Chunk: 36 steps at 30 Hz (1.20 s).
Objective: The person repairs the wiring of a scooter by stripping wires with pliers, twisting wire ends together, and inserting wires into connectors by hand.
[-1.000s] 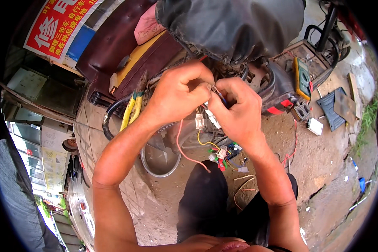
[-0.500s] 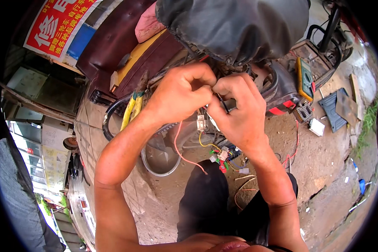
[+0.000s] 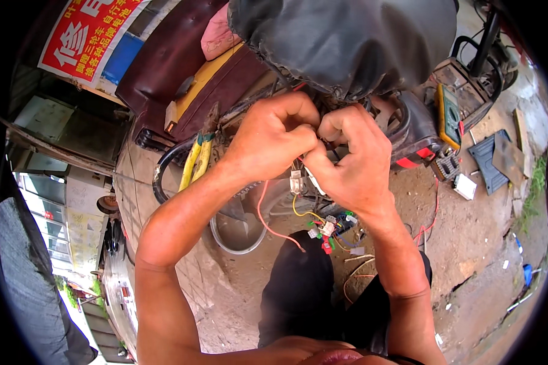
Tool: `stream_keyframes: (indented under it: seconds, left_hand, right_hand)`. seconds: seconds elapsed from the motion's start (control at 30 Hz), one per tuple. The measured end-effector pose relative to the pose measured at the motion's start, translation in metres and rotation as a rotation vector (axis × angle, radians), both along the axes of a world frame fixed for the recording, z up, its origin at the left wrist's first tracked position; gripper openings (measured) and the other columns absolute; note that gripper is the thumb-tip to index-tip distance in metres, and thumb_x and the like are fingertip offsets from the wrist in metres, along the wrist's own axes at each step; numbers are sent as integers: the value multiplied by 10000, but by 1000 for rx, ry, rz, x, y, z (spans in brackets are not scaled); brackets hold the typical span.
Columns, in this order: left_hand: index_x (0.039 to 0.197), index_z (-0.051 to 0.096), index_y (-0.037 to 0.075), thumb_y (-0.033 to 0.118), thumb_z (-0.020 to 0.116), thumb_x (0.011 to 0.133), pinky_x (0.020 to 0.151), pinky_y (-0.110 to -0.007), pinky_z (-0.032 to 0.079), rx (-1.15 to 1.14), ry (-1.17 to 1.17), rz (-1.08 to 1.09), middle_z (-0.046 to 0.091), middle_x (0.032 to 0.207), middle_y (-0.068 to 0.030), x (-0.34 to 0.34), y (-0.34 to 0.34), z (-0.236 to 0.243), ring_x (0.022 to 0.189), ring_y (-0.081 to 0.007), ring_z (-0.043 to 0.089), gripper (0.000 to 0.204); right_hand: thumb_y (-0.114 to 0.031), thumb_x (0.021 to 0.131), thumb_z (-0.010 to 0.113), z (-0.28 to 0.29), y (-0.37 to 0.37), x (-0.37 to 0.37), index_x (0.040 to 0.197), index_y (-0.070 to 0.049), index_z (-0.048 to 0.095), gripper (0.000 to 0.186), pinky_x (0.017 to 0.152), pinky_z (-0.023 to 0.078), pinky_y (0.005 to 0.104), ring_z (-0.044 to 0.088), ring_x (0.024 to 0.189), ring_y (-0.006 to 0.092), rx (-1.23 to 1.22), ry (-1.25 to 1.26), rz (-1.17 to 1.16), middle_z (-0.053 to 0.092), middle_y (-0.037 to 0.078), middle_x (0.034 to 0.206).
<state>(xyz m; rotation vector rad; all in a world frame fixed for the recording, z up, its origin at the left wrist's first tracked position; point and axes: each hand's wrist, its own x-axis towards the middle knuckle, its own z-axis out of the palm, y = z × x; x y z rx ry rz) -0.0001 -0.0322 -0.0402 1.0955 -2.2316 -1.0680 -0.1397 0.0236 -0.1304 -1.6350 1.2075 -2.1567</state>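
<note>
My left hand (image 3: pixel 280 135) and my right hand (image 3: pixel 354 155) meet fingertip to fingertip below a black seat (image 3: pixel 347 42). Both are closed in a pinch. A thin black wire lies in my right fingers, mostly hidden by them; what my left fingers pinch is covered. Just under the hands hangs a white connector (image 3: pixel 296 181) on wires. A loose pink-red wire (image 3: pixel 263 210) curves down beside it toward my knee. Lower still, a yellow wire (image 3: pixel 301 210) leads to a cluster of small coloured connectors (image 3: pixel 329 231).
Yellow-handled pliers or cutters (image 3: pixel 196 161) rest left of my hands, near a maroon padded seat (image 3: pixel 164 67). To the right are a yellow-edged multimeter (image 3: pixel 449 117), a white box (image 3: pixel 464 187) and a dark plastic tray (image 3: pixel 488 161). A clear hose loop (image 3: pixel 237 250) hangs low.
The whole view has shifted slightly. My hands stay pinched together, with the right fingers turned a little, and the black wire between them shows less than before.
</note>
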Motion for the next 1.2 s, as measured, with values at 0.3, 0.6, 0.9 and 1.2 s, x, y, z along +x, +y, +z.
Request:
stream_keyframes:
  seconds: [0.3, 0.6, 0.9, 1.2]
  left_hand:
    - [1012, 681, -3, -34, 610, 903, 748, -256, 518, 68, -26, -25, 679, 909, 11, 7, -3, 3, 830, -61, 614, 134]
    - [1058, 715, -29, -18, 641, 923, 763, -257, 527, -12, -89, -23, 698, 948, -6, 6, 8, 13, 859, -66, 632, 154]
    - [935, 667, -3, -15, 649, 884, 690, -243, 490, -160, -99, -28, 632, 864, 22, -1, 10, 3, 794, -38, 567, 55]
    - [898, 687, 4, 56, 690, 823, 659, -311, 523, -151, -58, 29, 687, 768, -54, -3, 6, -3, 703, -109, 620, 91]
  right_hand:
    - [12, 776, 751, -1, 4, 2, 927, -45, 629, 202, 620, 547, 361, 663, 700, 243, 34, -94, 47, 627, 96, 828]
    - [12, 790, 769, -2, 7, -2, 949, -31, 647, 205, 630, 571, 339, 683, 699, 229, 51, -115, 65, 656, 91, 835]
    - [2, 792, 773, -4, 5, -3, 905, -36, 622, 192, 606, 547, 356, 668, 667, 226, 69, -97, 75, 639, 89, 808]
    - [-2, 758, 770, -2, 2, -2, 870, -43, 596, 211, 597, 528, 352, 643, 654, 230, 55, -41, 33, 611, 81, 782]
